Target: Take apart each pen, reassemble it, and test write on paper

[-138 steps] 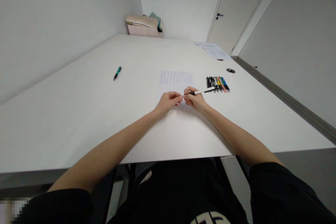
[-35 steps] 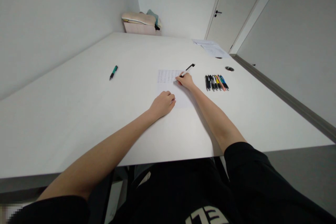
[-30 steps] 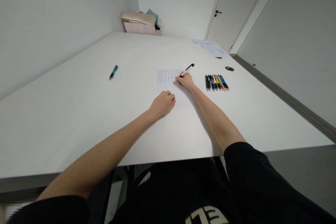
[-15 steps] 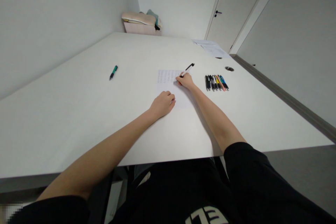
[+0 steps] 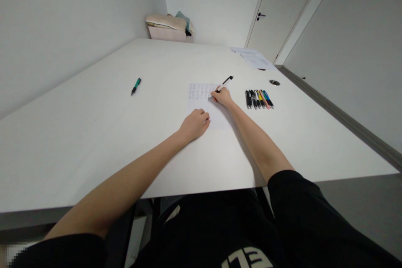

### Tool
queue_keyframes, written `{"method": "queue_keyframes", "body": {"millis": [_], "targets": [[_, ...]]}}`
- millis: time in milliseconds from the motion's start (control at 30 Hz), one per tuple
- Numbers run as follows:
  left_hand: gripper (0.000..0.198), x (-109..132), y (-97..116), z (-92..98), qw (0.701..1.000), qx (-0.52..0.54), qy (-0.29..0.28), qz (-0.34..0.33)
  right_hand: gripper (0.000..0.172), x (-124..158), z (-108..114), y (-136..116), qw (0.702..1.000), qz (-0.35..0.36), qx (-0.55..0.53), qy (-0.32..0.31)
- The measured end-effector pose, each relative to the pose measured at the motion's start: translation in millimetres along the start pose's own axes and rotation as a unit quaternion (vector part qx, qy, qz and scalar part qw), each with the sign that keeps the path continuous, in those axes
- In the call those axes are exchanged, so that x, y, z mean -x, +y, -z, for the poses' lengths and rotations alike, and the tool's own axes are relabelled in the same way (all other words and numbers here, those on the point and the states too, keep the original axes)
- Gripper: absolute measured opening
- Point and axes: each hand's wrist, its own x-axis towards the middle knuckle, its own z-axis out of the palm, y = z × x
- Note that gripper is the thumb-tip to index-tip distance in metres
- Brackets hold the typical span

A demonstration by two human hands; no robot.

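Observation:
A white pen with black ends is pinched in my right hand, slanting up to the right. Its tip is down at the sheet of paper, at the right end of the lowest written line. Rows of small writing cover the upper part of the sheet, too small to read. My left hand lies on the lower left part of the sheet, its fingers loosely bent and slightly apart, with nothing seen in them.
A row of several pens lies right of the sheet. A green and black pen lies alone on the left. Loose papers rest at the white table's far right, near a round metal-rimmed fitting.
My right hand and the white pen have shifted very slightly to the right along the written line. My left hand stays where it was.

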Motion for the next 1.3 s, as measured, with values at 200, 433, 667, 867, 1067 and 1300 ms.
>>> {"method": "queue_keyframes", "body": {"millis": [200,433,667,867,1067,1300], "targets": [[0.022,0.5,-0.4,0.5,1.000,-0.002,-0.003,0.000,0.010,-0.7,-0.2,1.0,1.000,-0.004,-0.010,-0.005],[0.021,0.9,-0.6,0.4,1.000,-0.003,-0.002,-0.001,0.011,-2.3,-1.0,2.3,1.000,0.002,-0.002,0.000],[0.021,1.1,-0.6,0.7,1.000,-0.002,-0.003,0.000,0.009,-1.6,0.0,0.3,1.000,-0.011,-0.002,-0.009],[0.022,0.9,0.7,2.2,1.000,0.001,-0.006,0.007,0.008,-1.9,-2.1,1.7,1.000,-0.012,-0.008,0.013],[0.022,0.9,-0.6,1.3,1.000,0.001,-0.001,-0.003,0.009,-1.7,-2.8,2.6,0.961,-0.092,-0.252,0.069],[0.022,2.0,0.6,2.2,1.000,0.008,-0.008,0.003,0.013,9.9,14.4,-16.4,0.898,-0.148,-0.408,0.078]]}}
